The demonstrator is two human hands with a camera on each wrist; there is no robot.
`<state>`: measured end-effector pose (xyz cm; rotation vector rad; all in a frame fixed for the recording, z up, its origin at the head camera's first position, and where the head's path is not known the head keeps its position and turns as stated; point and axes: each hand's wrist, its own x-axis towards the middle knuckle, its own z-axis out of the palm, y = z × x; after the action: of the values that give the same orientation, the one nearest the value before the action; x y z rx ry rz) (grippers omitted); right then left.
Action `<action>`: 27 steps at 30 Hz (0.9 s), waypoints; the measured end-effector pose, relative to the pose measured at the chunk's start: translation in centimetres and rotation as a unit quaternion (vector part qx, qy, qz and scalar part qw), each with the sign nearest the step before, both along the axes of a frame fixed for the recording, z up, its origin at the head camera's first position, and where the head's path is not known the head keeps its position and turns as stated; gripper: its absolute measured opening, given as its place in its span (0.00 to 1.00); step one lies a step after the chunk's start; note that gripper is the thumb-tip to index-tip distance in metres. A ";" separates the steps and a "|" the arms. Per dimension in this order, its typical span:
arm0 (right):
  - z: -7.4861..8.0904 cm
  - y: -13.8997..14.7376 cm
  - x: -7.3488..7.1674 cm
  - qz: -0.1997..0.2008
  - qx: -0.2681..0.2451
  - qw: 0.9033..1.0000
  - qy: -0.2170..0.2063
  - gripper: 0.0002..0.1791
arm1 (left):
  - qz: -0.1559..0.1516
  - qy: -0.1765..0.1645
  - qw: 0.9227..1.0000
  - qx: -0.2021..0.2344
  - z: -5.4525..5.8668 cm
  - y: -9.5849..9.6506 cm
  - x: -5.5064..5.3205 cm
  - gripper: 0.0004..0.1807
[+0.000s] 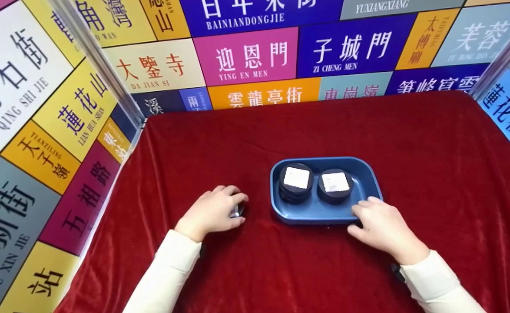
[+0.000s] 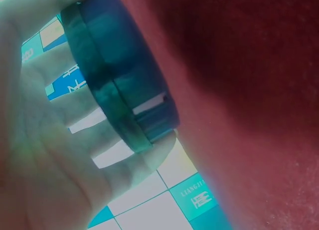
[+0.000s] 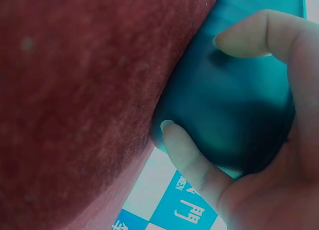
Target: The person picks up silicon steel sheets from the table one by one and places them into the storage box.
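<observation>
In the left wrist view a short, round dark container (image 2: 119, 70) with a raised band round one edge sits between the thumb and fingers of my left hand (image 1: 216, 211). The head view shows only a shiny bit of it, as the fingers cover the rest. To the right stands a blue tray (image 1: 313, 218) with rounded corners. My right hand (image 1: 385, 226) grips its front right corner, the thumb and a finger against the outer wall (image 3: 239, 90). Inside the tray are a stack of round black containers (image 1: 296, 191) and another round black container (image 1: 335, 198), both topped with white labels.
Dark red velvet cloth (image 1: 220, 148) covers the table, with folds along its sides. Panels with coloured street-name signs (image 1: 246, 56) stand behind it and to the left (image 1: 42, 143) and right.
</observation>
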<state>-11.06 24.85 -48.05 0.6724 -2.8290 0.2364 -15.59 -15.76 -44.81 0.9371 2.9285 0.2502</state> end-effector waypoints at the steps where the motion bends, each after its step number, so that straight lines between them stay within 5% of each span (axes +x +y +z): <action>1: 0.0 0.0 0.0 0.000 0.000 1.000 0.000 0.11 | 0.000 0.000 1.000 -0.001 0.1 0.1 0.0 0.25; 27: 0.0 0.0 0.0 -0.001 0.001 1.000 -0.008 0.12 | -0.012 0.015 1.000 -0.010 1.4 1.3 -0.3 0.24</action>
<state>-11.10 24.83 -48.03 0.6718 -2.8444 0.2405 -15.92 -14.43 -43.43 0.9802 2.9392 0.2085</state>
